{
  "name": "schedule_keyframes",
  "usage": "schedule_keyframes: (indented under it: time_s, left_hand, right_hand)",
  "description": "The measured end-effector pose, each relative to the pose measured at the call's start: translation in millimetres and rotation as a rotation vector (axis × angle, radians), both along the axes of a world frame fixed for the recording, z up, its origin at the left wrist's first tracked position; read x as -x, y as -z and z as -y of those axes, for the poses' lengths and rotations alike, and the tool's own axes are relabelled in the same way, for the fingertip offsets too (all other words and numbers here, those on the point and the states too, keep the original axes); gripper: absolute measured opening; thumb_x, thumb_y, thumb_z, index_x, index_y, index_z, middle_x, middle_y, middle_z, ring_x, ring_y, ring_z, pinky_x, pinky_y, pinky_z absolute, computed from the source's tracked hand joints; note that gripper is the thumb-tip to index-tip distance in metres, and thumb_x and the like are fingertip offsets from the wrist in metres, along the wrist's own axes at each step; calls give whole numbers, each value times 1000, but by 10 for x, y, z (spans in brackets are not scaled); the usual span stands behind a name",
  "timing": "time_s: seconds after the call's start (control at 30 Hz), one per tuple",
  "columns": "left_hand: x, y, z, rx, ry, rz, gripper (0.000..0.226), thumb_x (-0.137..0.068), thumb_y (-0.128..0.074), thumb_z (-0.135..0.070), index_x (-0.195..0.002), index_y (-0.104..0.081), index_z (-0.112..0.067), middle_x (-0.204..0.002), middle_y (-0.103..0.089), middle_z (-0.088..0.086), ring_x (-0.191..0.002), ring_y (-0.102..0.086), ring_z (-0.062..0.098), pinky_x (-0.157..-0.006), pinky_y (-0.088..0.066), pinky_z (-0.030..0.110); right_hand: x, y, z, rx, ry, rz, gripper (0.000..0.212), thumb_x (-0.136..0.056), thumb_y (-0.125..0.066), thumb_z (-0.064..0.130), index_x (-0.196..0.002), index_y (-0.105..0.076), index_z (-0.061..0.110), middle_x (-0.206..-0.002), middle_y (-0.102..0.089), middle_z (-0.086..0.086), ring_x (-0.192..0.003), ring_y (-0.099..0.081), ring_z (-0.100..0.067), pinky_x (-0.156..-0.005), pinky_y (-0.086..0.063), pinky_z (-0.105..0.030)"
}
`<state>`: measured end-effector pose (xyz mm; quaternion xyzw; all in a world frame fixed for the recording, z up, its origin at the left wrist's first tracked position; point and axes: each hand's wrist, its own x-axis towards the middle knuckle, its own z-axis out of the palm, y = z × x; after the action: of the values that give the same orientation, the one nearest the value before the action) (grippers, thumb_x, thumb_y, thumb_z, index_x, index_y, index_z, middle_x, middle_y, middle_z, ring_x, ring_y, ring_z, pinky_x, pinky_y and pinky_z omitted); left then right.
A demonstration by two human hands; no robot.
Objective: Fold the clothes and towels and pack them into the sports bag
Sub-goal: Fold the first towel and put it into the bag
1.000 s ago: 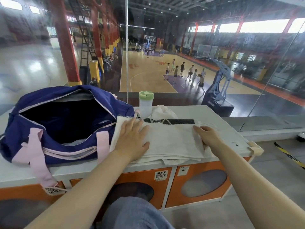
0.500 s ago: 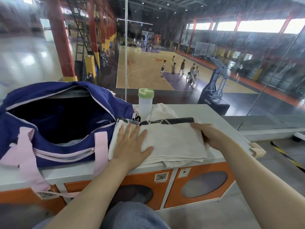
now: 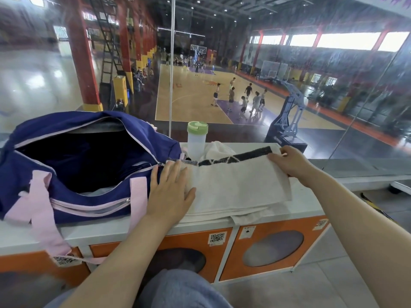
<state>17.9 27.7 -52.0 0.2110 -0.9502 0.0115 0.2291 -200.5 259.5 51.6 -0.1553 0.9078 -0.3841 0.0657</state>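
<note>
- Sitting at far left on the white tabletop (image 3: 309, 197): a navy fabric sports bag (image 3: 73, 167), soft and slumped, main zipper open, dark interior showing. Pale pink webbing straps (image 3: 40, 201) run down its front; one hangs over the tabletop edge. Pink zipper piping, with a shut front pocket.
- Left hand (image 3: 168, 192): palm down, fingers straight and spread, pressing flat on the left end of the towel, just beside the bag's end.
- Towel (image 3: 235, 187): white terry, nubbly pile, folded into a layered rectangle; a dark grey woven band with a white diamond pattern runs along the far edge. Lower layers stick out at the near edge.
- Behind the towel: a translucent plastic bottle (image 3: 196, 141), cylindrical, with a pale green lid, upright. A crumpled white cloth (image 3: 219, 150) lies touching its right side.
- Right hand (image 3: 289, 161): the grip pinches the towel's far right corner, fingers curled over the edge, lifting it slightly.
- Below the tabletop: orange cabinet fronts (image 3: 273, 247) with round grey windows and QR stickers.
</note>
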Motion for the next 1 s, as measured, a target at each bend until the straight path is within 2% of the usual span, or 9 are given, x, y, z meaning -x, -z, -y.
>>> schedule_keyframes:
  time_s: [0.13, 0.23, 0.37, 0.5, 0.6, 0.7, 0.77, 0.83, 1.0]
  left_hand:
    - [-32, 21, 38, -304, 102, 34, 61, -96, -46, -38, -150, -23, -23, -163, -6, 3, -149, -4, 27, -120, -11, 41]
    - [-33, 28, 33, -525, 146, -30, 65, -94, -53, -30, -151, -23, -24, -162, -9, -2, -148, -8, 22, -118, -14, 36]
    - [-49, -45, 21, -751, 112, -220, 56, -90, -55, -15, -144, -39, -20, -149, -38, -4, -137, -36, 18, -111, -28, 28]
    - [-96, -133, 42, -1032, 41, -317, 34, -95, -46, -16, -127, -52, -27, -115, -54, -15, -109, -53, 10, -79, -40, 17]
    - [-85, -91, 166, -1244, 4, -358, 28, -87, -41, -40, -111, -56, -44, -122, -60, -14, -113, -55, 12, -101, -43, 34]
    - [-68, 25, 307, -1236, -4, -354, 25, -86, -42, -45, -98, -63, -38, -115, -68, 2, -108, -63, 24, -98, -49, 50]
    - [-87, -64, 295, -1222, 14, -338, 28, -94, -43, -31, -109, -64, -23, -120, -65, 8, -110, -62, 27, -98, -49, 48]
    - [-64, -78, 308, -1052, -1, -246, 34, -98, -38, -17, -123, -60, -10, -130, -60, 13, -117, -56, 30, -100, -45, 45]
    - [-33, -33, 316, -966, -17, -218, 30, -101, -38, -11, -121, -59, -3, -122, -60, 14, -111, -53, 26, -92, -39, 32]
  right_hand:
    - [24, -297, -14, -90, 39, -102, 27, -88, -67, 36, -96, -56, 12, -96, -57, -8, -83, -56, -26, -67, -48, -33]
    - [-62, -562, 117, -156, 13, -106, 29, -86, -67, 31, -72, -50, 12, -71, -49, -9, -58, -47, -22, -50, -38, -25]
    - [-270, -855, 481, -109, -106, 22, 20, -85, -68, 19, -79, -53, 7, -71, -51, -9, -58, -52, -21, -50, -45, -22]
    - [-635, -903, 955, -17, -239, 124, 22, -92, -61, 8, -74, -51, 9, -63, -53, -6, -45, -55, -12, -44, -54, -22]
    - [-894, -706, 1361, -3, -278, 172, 15, -93, -61, 5, -85, -48, 4, -74, -55, -10, -48, -61, -16, -50, -59, -28]
    - [-1075, -424, 1718, 0, -249, 178, 38, -89, -64, 6, -113, -34, 7, -84, -55, -13, -57, -70, -27, -59, -62, -39]
    - [-1211, -261, 1888, -33, -266, 168, 29, -91, -61, 7, -100, -33, 6, -85, -62, -15, -48, -65, -23, -50, -60, -31]
    - [-1265, -80, 2007, -49, -277, 141, 24, -90, -59, 5, -82, -37, 11, -91, -68, -21, -37, -54, -16, -39, -51, -21]
    - [-1330, 205, 2069, -67, -313, 225, 19, -92, -59, 8, -79, -46, 11, -76, -58, -10, -56, -64, -22, -47, -57, -28]
